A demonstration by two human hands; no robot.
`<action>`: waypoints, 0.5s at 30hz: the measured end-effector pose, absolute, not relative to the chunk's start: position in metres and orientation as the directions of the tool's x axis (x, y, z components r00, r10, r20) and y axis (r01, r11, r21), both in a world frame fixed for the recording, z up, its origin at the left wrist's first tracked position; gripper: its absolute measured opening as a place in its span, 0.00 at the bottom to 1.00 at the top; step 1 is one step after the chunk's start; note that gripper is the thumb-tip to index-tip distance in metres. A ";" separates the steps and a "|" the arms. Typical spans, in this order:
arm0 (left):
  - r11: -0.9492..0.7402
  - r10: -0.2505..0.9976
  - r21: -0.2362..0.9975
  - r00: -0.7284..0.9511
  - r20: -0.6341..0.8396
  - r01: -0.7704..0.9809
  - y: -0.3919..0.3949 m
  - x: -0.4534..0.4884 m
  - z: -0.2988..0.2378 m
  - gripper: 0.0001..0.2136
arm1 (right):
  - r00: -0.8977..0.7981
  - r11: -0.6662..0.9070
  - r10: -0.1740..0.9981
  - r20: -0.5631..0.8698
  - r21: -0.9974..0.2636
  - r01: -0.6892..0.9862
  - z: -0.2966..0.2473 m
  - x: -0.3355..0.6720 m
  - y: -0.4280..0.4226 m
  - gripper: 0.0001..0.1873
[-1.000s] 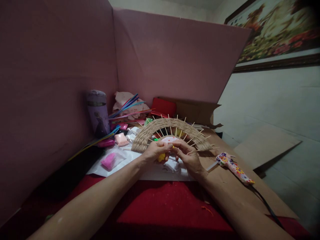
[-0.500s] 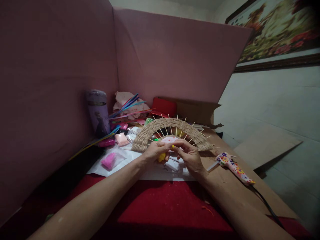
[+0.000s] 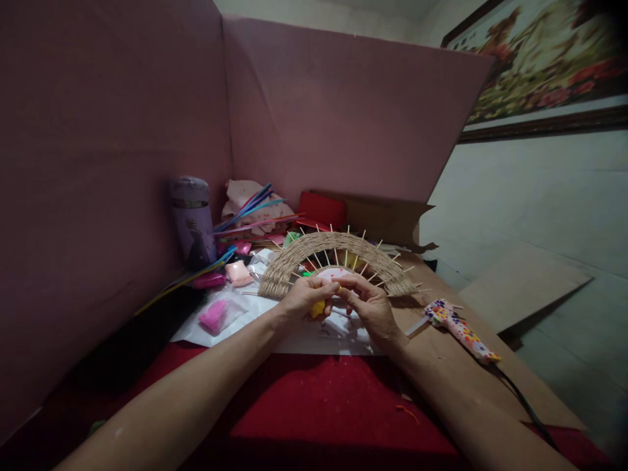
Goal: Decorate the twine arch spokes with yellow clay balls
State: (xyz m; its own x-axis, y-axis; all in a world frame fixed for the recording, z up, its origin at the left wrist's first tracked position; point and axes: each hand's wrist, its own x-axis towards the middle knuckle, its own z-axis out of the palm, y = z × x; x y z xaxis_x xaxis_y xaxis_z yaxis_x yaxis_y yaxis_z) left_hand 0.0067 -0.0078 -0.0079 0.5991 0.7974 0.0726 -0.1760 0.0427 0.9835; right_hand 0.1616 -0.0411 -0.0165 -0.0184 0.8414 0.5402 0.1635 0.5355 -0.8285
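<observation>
Arch (image 3: 333, 241) crosswise, spokes (image 3: 348, 229) outward, yellow lump (image 3: 317, 309) held

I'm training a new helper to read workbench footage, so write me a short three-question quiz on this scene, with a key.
1. True or false: the left hand holds a yellow lump.

2. Fill the gap with "nearer than" or "beyond": from the wearer's viewpoint, the woven arch stands ____ the two hands.

3. Which of these lies on the brown cardboard, to the right of the right hand?
A) The purple bottle
B) The flower-patterned corded tool
C) The clear bag with bright pink contents

Key: 1. True. 2. beyond. 3. B.
</observation>
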 end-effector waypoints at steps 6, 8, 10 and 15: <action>0.025 0.769 0.992 0.637 0.063 -0.128 -0.007 0.006 -0.007 0.23 | -0.004 0.547 0.832 0.554 -0.821 0.161 -0.018 0.163 -0.040 0.06; 0.022 0.764 0.991 0.641 0.070 -0.135 -0.006 0.005 -0.007 0.23 | -0.019 0.542 0.837 0.547 -0.825 0.158 -0.018 0.163 -0.040 0.07; 0.025 0.774 0.989 0.628 0.074 -0.147 -0.006 0.006 -0.007 0.23 | -0.028 0.541 0.839 0.543 -0.827 0.156 -0.018 0.162 -0.040 0.08; 0.022 0.771 0.991 0.634 0.068 -0.133 -0.007 0.006 -0.008 0.22 | -0.007 0.546 0.833 0.553 -0.821 0.165 -0.017 0.162 -0.041 0.07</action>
State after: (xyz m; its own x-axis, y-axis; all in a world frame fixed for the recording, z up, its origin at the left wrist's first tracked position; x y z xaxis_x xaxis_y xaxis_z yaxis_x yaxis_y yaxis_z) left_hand 0.0056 -0.0070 -0.0082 0.6336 0.7706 0.0681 -0.1333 0.0220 0.9908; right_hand 0.1620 -0.0411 -0.0173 -0.0066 0.8334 0.5526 0.1653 0.5459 -0.8214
